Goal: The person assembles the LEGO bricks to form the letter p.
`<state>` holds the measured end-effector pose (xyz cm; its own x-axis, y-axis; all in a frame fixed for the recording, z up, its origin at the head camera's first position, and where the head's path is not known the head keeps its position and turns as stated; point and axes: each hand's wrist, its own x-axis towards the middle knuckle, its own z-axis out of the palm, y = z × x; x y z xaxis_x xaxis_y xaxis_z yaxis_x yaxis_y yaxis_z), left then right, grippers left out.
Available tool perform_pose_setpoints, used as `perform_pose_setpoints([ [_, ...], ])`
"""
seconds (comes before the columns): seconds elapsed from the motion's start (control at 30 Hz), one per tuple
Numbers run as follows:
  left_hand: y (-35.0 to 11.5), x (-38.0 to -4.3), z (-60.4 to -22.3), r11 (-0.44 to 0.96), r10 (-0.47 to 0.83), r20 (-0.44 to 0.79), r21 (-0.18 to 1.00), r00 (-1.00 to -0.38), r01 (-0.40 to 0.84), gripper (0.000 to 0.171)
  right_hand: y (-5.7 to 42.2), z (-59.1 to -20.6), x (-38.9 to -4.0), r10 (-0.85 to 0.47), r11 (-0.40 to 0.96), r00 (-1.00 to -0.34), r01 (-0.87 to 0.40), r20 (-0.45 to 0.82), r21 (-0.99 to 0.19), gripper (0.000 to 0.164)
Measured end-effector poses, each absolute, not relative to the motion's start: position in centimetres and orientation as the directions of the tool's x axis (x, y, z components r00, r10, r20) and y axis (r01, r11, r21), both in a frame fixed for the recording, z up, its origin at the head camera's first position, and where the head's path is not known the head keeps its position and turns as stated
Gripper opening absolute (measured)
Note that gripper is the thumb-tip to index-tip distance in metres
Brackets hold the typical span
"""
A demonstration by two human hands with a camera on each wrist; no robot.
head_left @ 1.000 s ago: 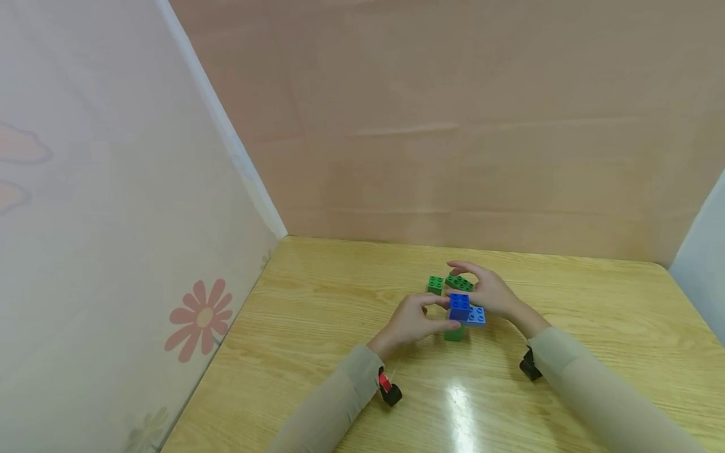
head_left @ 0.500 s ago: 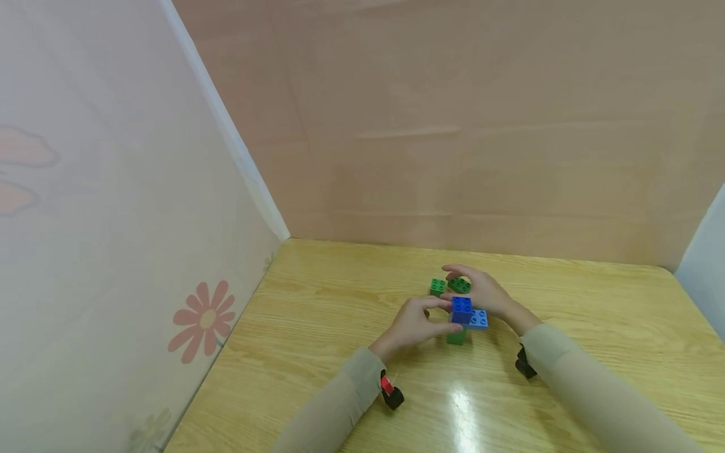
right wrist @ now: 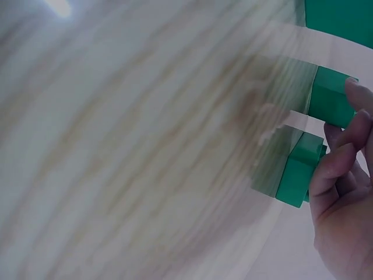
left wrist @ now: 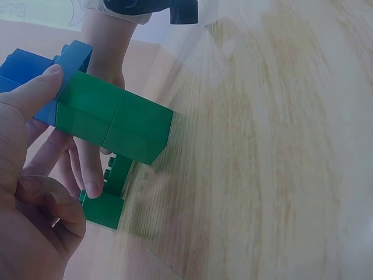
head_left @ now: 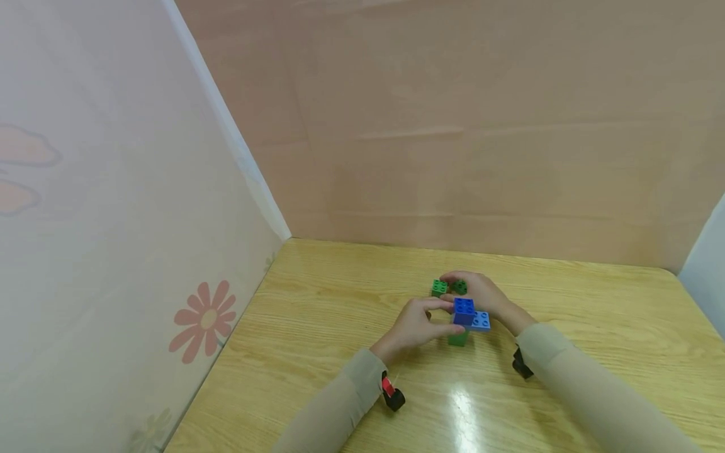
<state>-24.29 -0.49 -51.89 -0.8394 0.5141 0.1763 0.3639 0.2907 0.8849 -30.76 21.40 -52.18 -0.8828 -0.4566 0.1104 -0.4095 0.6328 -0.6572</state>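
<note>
My left hand [head_left: 416, 327] holds a stack of toy building bricks by its top. A dark blue brick [head_left: 464, 309] crowns it, with a light blue brick [head_left: 481, 321] jutting out to the right and green bricks [left wrist: 113, 116] underneath. Beyond the stack, my right hand [head_left: 481, 294] pinches a small square green brick [right wrist: 332, 96] at the back, thumb and a finger at its two sides. A longer dark green brick [right wrist: 300, 169] lies beside it under the right hand, which partly covers it in the head view.
The bricks are on a wooden table [head_left: 340, 283]. A brown backdrop [head_left: 453, 126] rises at its far edge, and a pale flowered sheet [head_left: 141, 189] stands along the left side. Both wrists wear black cameras.
My right hand has moved left and its fingers have closed in on the small green brick, covering more of the dark green one. The left hand stays on the stack.
</note>
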Motion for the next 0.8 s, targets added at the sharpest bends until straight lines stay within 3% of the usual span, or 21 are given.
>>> perform_pose_setpoints([
  [0.2,-0.59,-24.34,-51.97,0.299,0.519,0.185,0.875,-0.835,0.380,0.032,21.07,-52.42,-31.05,-0.446,0.645,-0.888,-0.408,0.115,-0.646,0.045],
  [0.8,-0.91,-24.39,-51.83,0.304,0.528,0.181,0.872,-0.829,0.384,0.033,21.45,-51.60,-30.20,-0.408,0.623,-0.906,-0.370,0.118,-0.689,0.044],
])
